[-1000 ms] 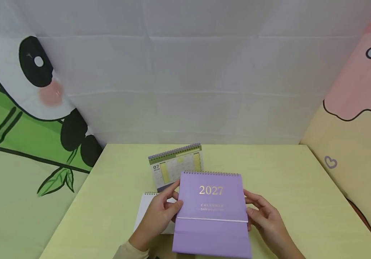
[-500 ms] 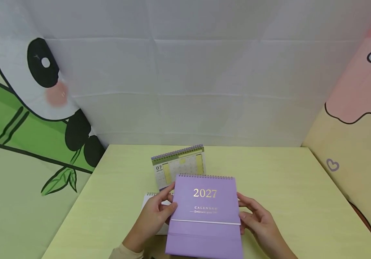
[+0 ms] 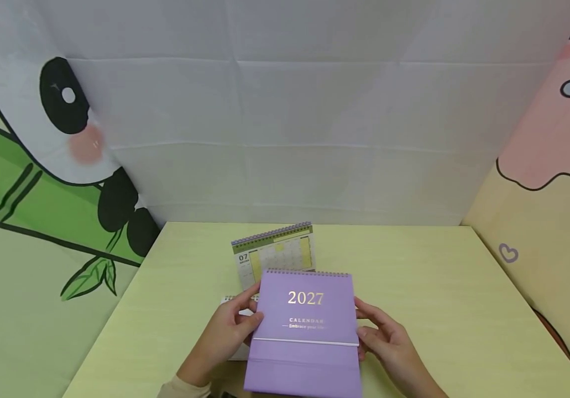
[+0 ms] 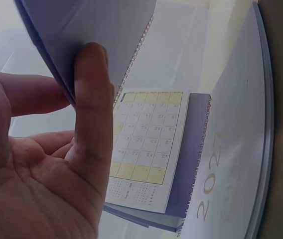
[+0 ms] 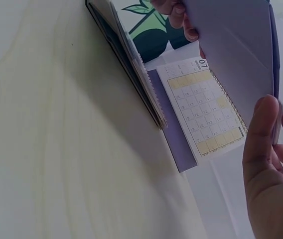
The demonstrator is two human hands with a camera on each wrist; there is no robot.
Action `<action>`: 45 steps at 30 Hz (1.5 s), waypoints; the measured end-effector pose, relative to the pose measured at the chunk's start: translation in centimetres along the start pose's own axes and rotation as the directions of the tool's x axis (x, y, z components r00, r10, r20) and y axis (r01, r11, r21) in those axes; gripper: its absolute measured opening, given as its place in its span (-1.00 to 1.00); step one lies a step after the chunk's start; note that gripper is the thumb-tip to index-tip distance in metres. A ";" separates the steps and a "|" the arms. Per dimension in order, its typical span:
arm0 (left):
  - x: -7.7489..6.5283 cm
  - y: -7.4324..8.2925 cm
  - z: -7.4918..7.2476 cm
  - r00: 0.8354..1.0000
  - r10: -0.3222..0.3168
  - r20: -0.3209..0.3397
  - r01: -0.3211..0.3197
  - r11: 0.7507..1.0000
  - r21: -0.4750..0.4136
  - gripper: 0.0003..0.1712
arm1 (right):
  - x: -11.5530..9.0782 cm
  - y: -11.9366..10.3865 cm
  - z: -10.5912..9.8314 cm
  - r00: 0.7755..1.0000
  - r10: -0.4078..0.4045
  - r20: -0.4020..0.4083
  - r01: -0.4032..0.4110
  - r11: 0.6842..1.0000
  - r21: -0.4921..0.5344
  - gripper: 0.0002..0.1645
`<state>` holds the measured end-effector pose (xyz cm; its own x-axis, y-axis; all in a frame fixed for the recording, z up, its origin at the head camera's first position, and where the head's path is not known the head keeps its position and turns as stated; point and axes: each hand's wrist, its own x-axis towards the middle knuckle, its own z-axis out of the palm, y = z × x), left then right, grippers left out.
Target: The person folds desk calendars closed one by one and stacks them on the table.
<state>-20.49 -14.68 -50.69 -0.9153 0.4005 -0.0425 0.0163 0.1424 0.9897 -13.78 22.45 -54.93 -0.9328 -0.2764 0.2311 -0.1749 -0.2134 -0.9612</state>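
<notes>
A purple 2027 desk calendar (image 3: 304, 309), its spiral along the top edge, is held by both hands above the front of the table. My left hand (image 3: 222, 334) pinches its left edge, thumb on the front. At the opposite edge, my right hand (image 3: 386, 340) grips it between thumb and fingers. Behind it stands a second desk calendar (image 3: 272, 257) showing month 07. A white spiral calendar (image 3: 239, 354) is mostly hidden by the left hand and the purple one; in the left wrist view a pale 2027 cover (image 4: 231, 149) faces up.
A pale yellow table (image 3: 414, 260) runs back to a grey-white cloth (image 3: 314, 110). Printed cartoon panels rise on both sides, a panda on the left (image 3: 66, 127) and a pink figure on the right (image 3: 553, 127). A small dark object (image 3: 228, 394) shows at the front edge.
Both hands have carried the purple calendar to the left and slightly down, covering more of the white calendar. The standing calendar keeps its place on the table.
</notes>
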 end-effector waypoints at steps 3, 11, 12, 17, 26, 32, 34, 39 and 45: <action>-0.1 0.0 -0.3 1.000 -0.004 -0.003 0.004 1.000 0.008 -0.13 | 0.2 0.1 0.3 1.000 -0.002 0.003 0.002 1.000 -0.009 -0.26; -0.2 0.0 -1.2 1.000 -0.024 -0.001 0.024 0.999 0.038 -0.12 | 0.5 0.2 1.0 1.000 0.007 0.003 -0.006 1.000 -0.015 -0.27; -0.3 0.0 -1.3 1.000 -0.026 0.001 0.026 0.999 0.043 -0.12 | 0.6 0.2 1.1 1.000 0.007 0.004 -0.007 1.000 -0.015 -0.27; -0.6 -0.2 -1.8 0.999 -0.044 0.011 0.043 0.997 0.062 -0.11 | 0.7 0.4 1.5 1.000 0.009 0.010 -0.009 1.000 -0.008 -0.28; -0.9 -0.7 -2.3 0.998 -0.066 0.025 0.064 0.994 0.089 -0.11 | 0.8 0.7 2.1 0.999 0.030 0.021 -0.030 1.000 -0.004 -0.29; -1.0 -1.0 -2.4 0.994 -0.111 0.015 0.108 0.985 0.135 -0.10 | 0.9 0.8 2.1 0.997 0.059 0.051 -0.058 0.998 -0.024 -0.26; -1.0 -1.1 -2.4 0.991 -0.133 0.005 0.131 0.979 0.153 -0.11 | 1.0 0.9 2.1 0.996 0.067 0.060 -0.065 0.997 -0.033 -0.25; -1.2 -1.3 -2.7 0.987 -0.160 -0.021 0.161 0.970 0.183 -0.11 | 1.3 1.0 2.3 0.994 0.083 0.067 -0.079 0.995 -0.056 -0.23; -1.6 -1.2 -2.9 0.985 -0.168 -0.046 0.173 0.966 0.192 -0.12 | 1.5 1.0 2.7 0.993 0.104 0.057 -0.098 0.991 -0.088 -0.22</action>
<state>-20.18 -18.11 -51.44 -0.9227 0.3287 -0.2015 -0.0659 0.3804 0.9225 -14.54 19.26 -55.15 -0.9265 -0.3499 0.1385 -0.1092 -0.1023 -0.9887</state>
